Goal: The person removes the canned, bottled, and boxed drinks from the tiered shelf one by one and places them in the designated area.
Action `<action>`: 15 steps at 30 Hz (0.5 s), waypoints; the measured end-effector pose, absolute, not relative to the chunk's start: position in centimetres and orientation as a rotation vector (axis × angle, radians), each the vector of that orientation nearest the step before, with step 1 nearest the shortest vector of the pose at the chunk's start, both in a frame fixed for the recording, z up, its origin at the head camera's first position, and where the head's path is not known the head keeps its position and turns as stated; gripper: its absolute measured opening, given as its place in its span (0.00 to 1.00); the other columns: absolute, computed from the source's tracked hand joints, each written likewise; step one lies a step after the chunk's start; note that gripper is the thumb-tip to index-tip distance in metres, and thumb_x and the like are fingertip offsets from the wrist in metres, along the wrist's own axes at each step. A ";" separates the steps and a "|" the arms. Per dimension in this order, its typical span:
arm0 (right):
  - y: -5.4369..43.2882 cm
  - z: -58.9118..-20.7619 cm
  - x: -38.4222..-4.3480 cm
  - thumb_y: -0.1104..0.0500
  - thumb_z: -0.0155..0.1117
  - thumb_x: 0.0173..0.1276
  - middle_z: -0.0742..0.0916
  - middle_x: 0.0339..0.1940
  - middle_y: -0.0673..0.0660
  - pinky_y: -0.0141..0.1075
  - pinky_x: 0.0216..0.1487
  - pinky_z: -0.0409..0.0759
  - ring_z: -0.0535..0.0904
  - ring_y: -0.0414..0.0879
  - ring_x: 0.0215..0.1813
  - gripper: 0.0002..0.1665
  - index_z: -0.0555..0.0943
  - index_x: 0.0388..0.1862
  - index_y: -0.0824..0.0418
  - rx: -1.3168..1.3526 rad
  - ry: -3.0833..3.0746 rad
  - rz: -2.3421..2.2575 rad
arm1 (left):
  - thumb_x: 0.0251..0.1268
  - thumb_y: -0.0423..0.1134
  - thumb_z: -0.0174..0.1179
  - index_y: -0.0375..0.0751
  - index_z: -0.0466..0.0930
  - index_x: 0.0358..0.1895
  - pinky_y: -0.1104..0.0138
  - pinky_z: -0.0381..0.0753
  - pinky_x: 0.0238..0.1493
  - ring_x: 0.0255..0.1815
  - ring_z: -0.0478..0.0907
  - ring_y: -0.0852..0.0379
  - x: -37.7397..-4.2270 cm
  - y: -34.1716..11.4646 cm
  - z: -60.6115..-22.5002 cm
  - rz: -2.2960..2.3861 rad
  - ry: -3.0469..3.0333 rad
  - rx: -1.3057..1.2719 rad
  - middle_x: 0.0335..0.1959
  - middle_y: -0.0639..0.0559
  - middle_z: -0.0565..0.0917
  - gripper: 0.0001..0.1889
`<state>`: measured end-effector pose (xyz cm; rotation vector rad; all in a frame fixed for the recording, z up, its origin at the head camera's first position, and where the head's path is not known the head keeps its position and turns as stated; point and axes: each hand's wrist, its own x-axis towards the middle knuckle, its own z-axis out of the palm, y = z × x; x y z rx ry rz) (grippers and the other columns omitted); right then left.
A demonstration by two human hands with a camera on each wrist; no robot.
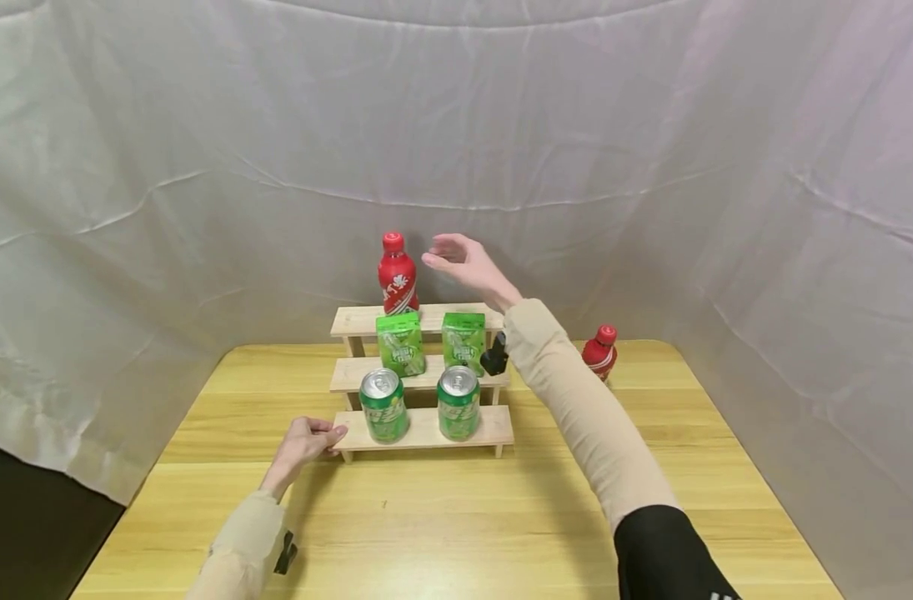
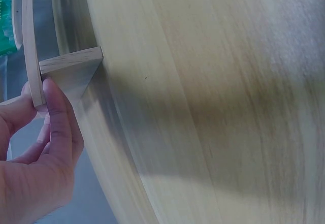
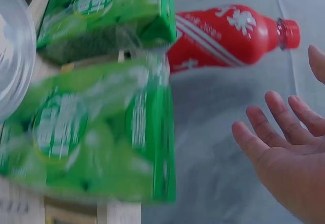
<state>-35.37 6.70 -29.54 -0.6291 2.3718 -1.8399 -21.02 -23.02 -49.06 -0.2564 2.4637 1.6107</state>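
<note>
A three-step wooden rack stands on the table. My left hand pinches the left end of its lowest step between thumb and fingers, as the left wrist view also shows. My right hand hovers over the top step, holding nothing, its fingers spread apart in the right wrist view. A red bottle stands upright at the left of that step, just left of my right fingertips. Two green boxes occupy the middle step. On the lowest step are two green cans.
A second red bottle stands on the wooden table, right of the rack and partly behind my right sleeve. Grey cloth hangs behind and along both sides of the table.
</note>
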 end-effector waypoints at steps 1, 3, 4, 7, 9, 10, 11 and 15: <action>6.2 -29.5 -35.4 0.58 0.64 0.73 0.79 0.68 0.67 0.49 0.77 0.73 0.73 0.58 0.72 0.34 0.66 0.73 0.68 -0.635 2.366 -1.840 | 0.70 0.34 0.62 0.13 0.74 0.52 0.71 0.91 0.36 0.28 0.81 0.62 -21.0 -23.0 -49.1 1.607 2.466 -0.253 0.35 0.38 0.86 0.21; 5.3 -29.4 -35.5 0.58 0.64 0.73 0.79 0.68 0.66 0.48 0.78 0.73 0.72 0.58 0.73 0.34 0.66 0.74 0.67 -0.647 2.361 -1.835 | 0.70 0.34 0.62 0.14 0.75 0.52 0.71 0.91 0.36 0.27 0.81 0.62 -21.0 -23.0 -49.0 1.609 2.466 -0.250 0.34 0.39 0.86 0.21; 4.9 -29.3 -35.6 0.57 0.64 0.73 0.79 0.68 0.66 0.48 0.78 0.73 0.72 0.57 0.73 0.34 0.66 0.74 0.67 -0.653 2.367 -1.826 | 0.70 0.34 0.62 0.14 0.75 0.51 0.71 0.91 0.35 0.27 0.81 0.62 -21.0 -23.0 -49.0 1.612 2.463 -0.248 0.34 0.39 0.86 0.21; 3.6 -29.2 -35.7 0.55 0.63 0.74 0.78 0.70 0.64 0.46 0.79 0.72 0.72 0.56 0.74 0.34 0.66 0.74 0.65 -0.666 2.383 -1.802 | 0.70 0.34 0.62 0.13 0.75 0.50 0.71 0.91 0.35 0.27 0.81 0.63 -21.0 -23.1 -48.9 1.617 2.463 -0.236 0.32 0.41 0.86 0.20; 2.9 -29.2 -35.7 0.54 0.62 0.75 0.77 0.71 0.63 0.46 0.79 0.72 0.71 0.55 0.74 0.34 0.66 0.74 0.64 -0.670 2.397 -1.779 | 0.71 0.34 0.61 0.14 0.75 0.49 0.70 0.91 0.35 0.26 0.81 0.63 -21.0 -23.2 -48.9 1.621 2.462 -0.229 0.31 0.43 0.85 0.19; 2.5 -29.2 -35.8 0.54 0.62 0.75 0.77 0.71 0.63 0.46 0.78 0.72 0.71 0.55 0.74 0.33 0.66 0.74 0.64 -0.670 2.402 -1.770 | 0.71 0.33 0.61 0.14 0.76 0.49 0.70 0.91 0.34 0.26 0.81 0.63 -21.0 -23.2 -48.8 1.622 2.461 -0.226 0.30 0.44 0.85 0.19; 2.2 -29.2 -35.8 0.53 0.62 0.75 0.77 0.71 0.62 0.46 0.78 0.73 0.72 0.54 0.74 0.33 0.66 0.74 0.63 -0.672 2.409 -1.756 | 0.71 0.33 0.61 0.14 0.76 0.49 0.71 0.90 0.34 0.26 0.80 0.63 -21.0 -23.2 -48.8 1.621 2.463 -0.226 0.30 0.44 0.85 0.18; 1.0 -29.3 -35.9 0.52 0.61 0.76 0.78 0.70 0.62 0.46 0.76 0.76 0.73 0.54 0.72 0.33 0.66 0.74 0.61 -0.675 2.433 -1.720 | 0.70 0.33 0.61 0.14 0.76 0.49 0.70 0.91 0.35 0.26 0.80 0.63 -20.9 -23.2 -48.8 1.621 2.460 -0.234 0.30 0.44 0.85 0.18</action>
